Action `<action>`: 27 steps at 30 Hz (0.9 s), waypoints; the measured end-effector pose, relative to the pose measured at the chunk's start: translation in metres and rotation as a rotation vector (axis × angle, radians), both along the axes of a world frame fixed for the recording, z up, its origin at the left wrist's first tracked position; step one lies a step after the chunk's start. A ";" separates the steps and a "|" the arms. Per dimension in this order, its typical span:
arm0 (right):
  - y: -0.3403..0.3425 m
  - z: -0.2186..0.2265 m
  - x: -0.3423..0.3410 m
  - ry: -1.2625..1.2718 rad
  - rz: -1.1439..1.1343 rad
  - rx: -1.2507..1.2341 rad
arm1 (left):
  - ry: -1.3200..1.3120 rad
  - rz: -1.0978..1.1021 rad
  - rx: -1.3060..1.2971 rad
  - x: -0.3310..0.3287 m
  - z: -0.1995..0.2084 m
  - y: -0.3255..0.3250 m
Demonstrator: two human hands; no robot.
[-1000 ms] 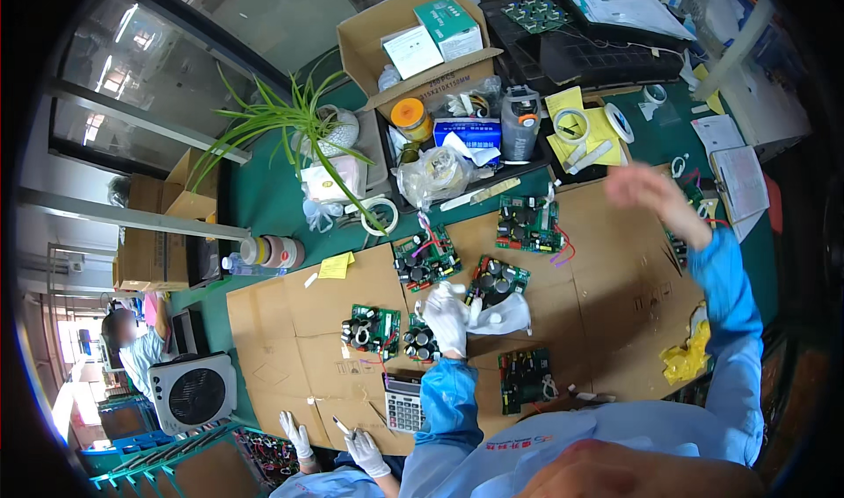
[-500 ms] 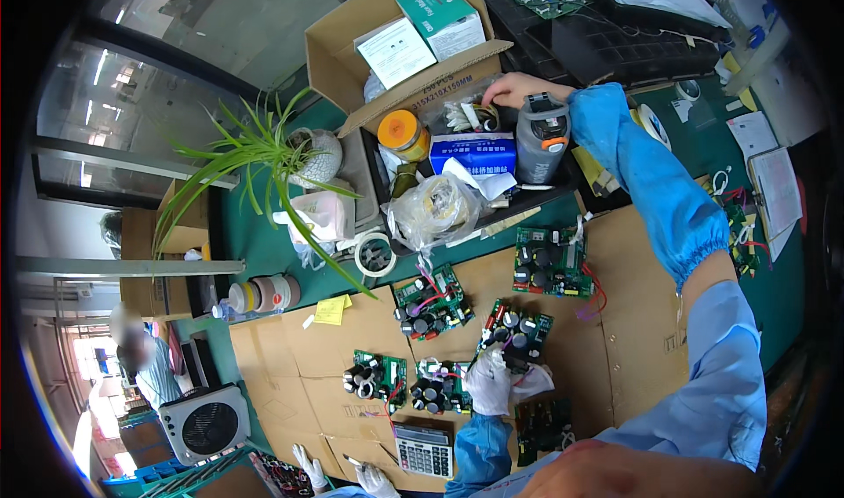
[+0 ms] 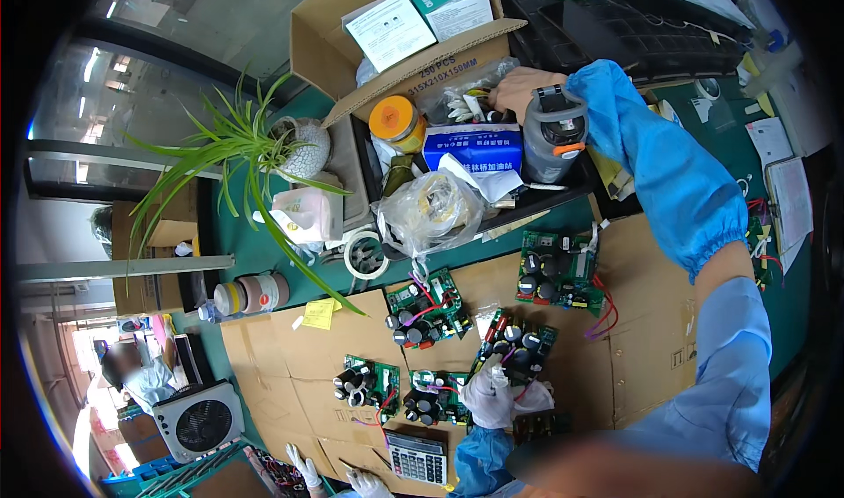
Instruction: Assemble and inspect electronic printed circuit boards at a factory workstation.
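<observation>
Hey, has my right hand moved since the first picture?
Yes: the right hand has gone left and farther forward, from right of the grey bottle to its upper left.

Right hand (image 3: 520, 90): grey bottle (image 3: 547, 146) and blue box (image 3: 475, 153) stand on its near side, carton (image 3: 396, 83) to its left. Bare cardboard sheet (image 3: 649, 322) gives passage right of circuit boards (image 3: 559, 269).

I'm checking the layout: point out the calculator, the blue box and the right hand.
Calculator (image 3: 418, 460), head view, on its keypad.
Blue box (image 3: 480, 148), head view, on its blue side.
Right hand (image 3: 522, 90), head view, on its back.
</observation>
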State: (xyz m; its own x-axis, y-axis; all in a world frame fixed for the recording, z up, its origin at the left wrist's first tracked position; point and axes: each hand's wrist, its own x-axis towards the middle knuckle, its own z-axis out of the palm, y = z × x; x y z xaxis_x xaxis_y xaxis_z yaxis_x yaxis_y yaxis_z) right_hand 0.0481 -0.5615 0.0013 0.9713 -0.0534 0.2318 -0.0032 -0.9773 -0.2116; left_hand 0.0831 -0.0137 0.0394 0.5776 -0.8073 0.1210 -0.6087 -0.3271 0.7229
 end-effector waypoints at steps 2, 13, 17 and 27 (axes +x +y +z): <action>-0.001 0.008 -0.003 0.270 -0.149 0.017 | 0.030 -0.012 0.009 -0.003 -0.004 0.001; 0.016 0.071 0.009 0.215 -0.088 0.101 | 0.013 0.004 -0.003 0.006 0.008 -0.001; -0.004 0.089 -0.009 -0.083 -0.240 0.615 | 0.036 0.016 -0.021 0.005 0.001 0.002; 0.036 0.164 -0.099 -0.468 -0.560 0.770 | 0.536 0.217 -0.107 -0.002 0.004 0.004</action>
State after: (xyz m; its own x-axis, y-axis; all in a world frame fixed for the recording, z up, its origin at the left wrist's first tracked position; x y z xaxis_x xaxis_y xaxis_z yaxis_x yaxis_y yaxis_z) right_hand -0.0509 -0.5255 0.1656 0.5856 -0.7572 0.2895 -0.1699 -0.4638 -0.8695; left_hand 0.0810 -0.0092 0.0435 0.7313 -0.6633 -0.1587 -0.0768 -0.3113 0.9472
